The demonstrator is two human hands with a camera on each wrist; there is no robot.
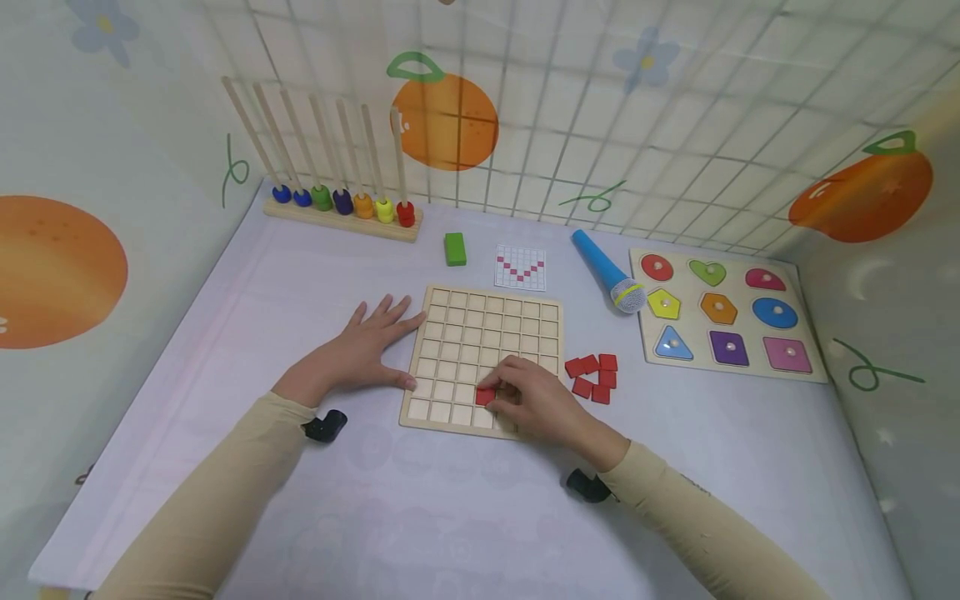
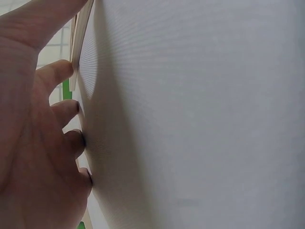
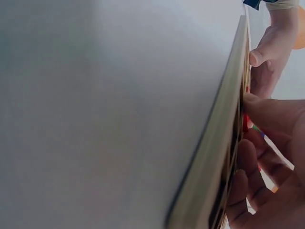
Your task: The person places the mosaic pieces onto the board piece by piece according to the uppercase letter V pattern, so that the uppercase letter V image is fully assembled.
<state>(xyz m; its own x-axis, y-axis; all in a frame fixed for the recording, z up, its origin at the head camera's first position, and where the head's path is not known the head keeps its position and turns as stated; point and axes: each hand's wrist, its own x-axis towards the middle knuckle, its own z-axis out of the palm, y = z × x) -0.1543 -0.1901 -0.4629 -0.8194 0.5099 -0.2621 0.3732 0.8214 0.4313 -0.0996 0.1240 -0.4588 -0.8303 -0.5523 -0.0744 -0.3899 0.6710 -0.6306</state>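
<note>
A wooden grid board [image 1: 487, 329] lies flat in the middle of the table. My right hand [image 1: 501, 392] pinches a red square tile [image 1: 484, 397] down on a cell in the board's second row from the front. In the right wrist view the right hand [image 3: 267, 162] sits against the board's edge [image 3: 214, 143], with a sliver of the red tile [image 3: 245, 121] showing. My left hand [image 1: 378, 333] lies flat on the table, fingers spread, thumb against the board's left side. The left wrist view shows the left hand [image 2: 43, 143] beside the board's edge [image 2: 81, 33].
A pile of red tiles [image 1: 592, 375] lies right of the board. Behind it are a pattern card [image 1: 521, 267], a green block [image 1: 454, 248] and a blue toy microphone [image 1: 607, 271]. A shape puzzle [image 1: 802, 379] sits far right, a bead-and-rod rack [image 1: 337, 221] back left.
</note>
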